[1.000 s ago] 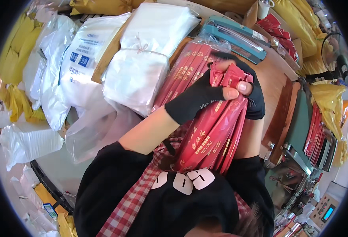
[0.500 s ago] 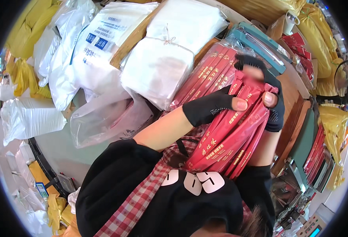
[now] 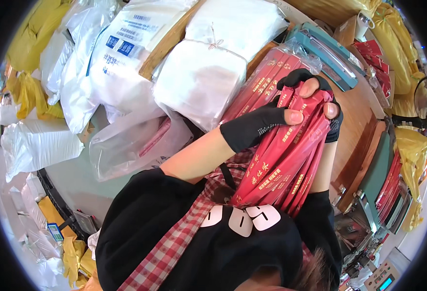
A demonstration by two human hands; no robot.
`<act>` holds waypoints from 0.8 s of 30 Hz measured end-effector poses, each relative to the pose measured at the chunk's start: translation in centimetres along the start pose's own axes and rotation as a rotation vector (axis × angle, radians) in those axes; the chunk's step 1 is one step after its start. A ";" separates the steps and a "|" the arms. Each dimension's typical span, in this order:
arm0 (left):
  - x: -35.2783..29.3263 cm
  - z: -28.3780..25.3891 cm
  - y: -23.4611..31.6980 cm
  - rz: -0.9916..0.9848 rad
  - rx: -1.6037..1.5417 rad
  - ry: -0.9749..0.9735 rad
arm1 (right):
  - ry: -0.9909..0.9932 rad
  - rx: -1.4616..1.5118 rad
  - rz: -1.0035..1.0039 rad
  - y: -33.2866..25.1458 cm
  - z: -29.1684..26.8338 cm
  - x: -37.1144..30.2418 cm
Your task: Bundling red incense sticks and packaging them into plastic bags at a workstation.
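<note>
A bunch of long, narrow red packets [image 3: 271, 169] with gold print slants up from my chest, its upper ends gathered in both hands. My left hand [image 3: 259, 127], in a black fingerless glove, is closed round the bunch from the left, thumb on top. On the other side my right hand [image 3: 333, 116], gloved the same way, grips the upper ends, with its thumb pressed on them. Parts of the fingers are hidden behind the packets. Just beyond my hands lies a clear plastic bag of similar red packets [image 3: 266, 72].
A string-tied stack of white bags [image 3: 201, 82] lies beyond my left forearm. Near it are printed white bags [image 3: 126, 63] and a translucent bag [image 3: 121, 153]. A teal metal device [image 3: 325, 56] sits at the back right. Green panel [image 3: 371, 169] and red packets [image 3: 389, 189] are at right.
My hands have drawn slightly closer to me with the packets still held. A finger that was blurred now rests plainly over the upper ends. The view has shifted a little.
</note>
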State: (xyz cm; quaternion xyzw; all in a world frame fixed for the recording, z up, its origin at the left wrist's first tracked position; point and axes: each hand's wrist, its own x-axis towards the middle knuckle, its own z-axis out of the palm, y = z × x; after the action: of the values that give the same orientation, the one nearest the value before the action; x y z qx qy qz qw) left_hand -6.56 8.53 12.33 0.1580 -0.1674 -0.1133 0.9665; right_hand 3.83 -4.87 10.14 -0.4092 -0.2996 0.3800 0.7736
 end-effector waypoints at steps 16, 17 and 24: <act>-13.1 -14.7 12.2 -0.213 2.088 0.352 | -0.136 0.249 0.037 1.6 -1.8 1.4; -12.9 -14.6 12.5 -0.315 2.003 0.377 | -0.129 0.248 0.045 1.7 -2.0 1.4; -9.0 -12.3 12.3 0.019 0.753 0.704 | 0.004 0.241 0.103 2.5 -1.5 1.5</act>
State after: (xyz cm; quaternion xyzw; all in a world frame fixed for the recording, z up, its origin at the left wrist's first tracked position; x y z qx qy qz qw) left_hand -8.35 25.59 3.01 0.5220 0.1377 0.0235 0.8414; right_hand 4.91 -3.31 7.44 -0.3288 -0.2290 0.4515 0.7973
